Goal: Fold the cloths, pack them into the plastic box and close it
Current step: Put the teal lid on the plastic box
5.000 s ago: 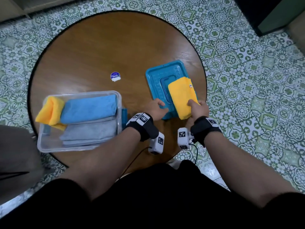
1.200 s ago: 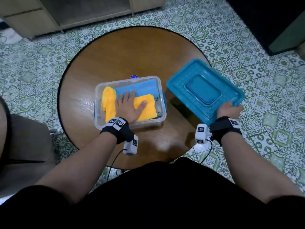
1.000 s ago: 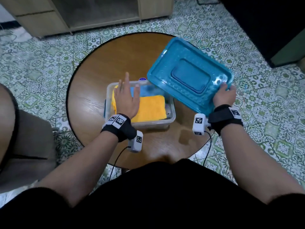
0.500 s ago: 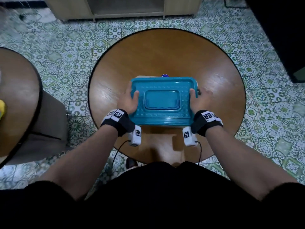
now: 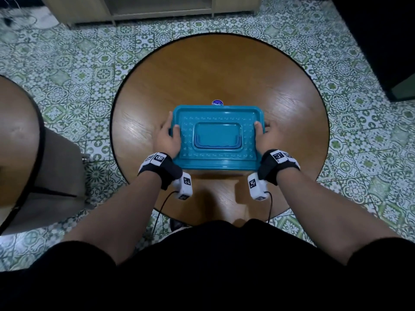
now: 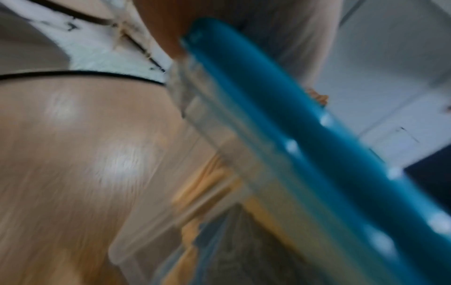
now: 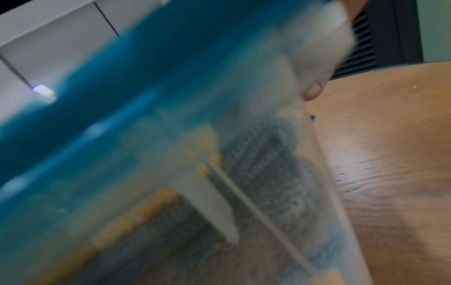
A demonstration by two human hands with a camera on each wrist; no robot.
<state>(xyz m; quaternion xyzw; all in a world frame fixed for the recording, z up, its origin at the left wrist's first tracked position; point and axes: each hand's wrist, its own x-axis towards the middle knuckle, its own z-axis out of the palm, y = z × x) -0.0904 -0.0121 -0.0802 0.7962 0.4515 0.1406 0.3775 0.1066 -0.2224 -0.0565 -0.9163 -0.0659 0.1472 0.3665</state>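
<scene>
The round wooden table (image 5: 224, 70), glossy with visible grain and a thin black rim, is being cut off at its near edge by the person's dark clothing, and both wrist views are being smeared by blur, so fine detail there is hard to make out. At the table's middle the plastic box (image 6: 219, 173) is being almost wholly hidden in the head view beneath its teal lid (image 5: 216, 136), a rounded rectangle with a raised centre panel and rows of small embossed marks. Through the clear, cloudy wall seen by the wrist cameras, the folded cloths (image 7: 256, 173) are only being glimpsed as yellow edges against grey, ribbed fabric; their number cannot be told. The lid's short ends are being clamped from both sides: the left hand (image 5: 167, 138) is being wrapped over the left end, thumb laid on top and fingers curled down the side, while the right hand (image 5: 263, 135) is being wrapped likewise over the right end. Just behind the lid's far edge, a small round sticker (image 5: 217, 103) is being half covered.
</scene>
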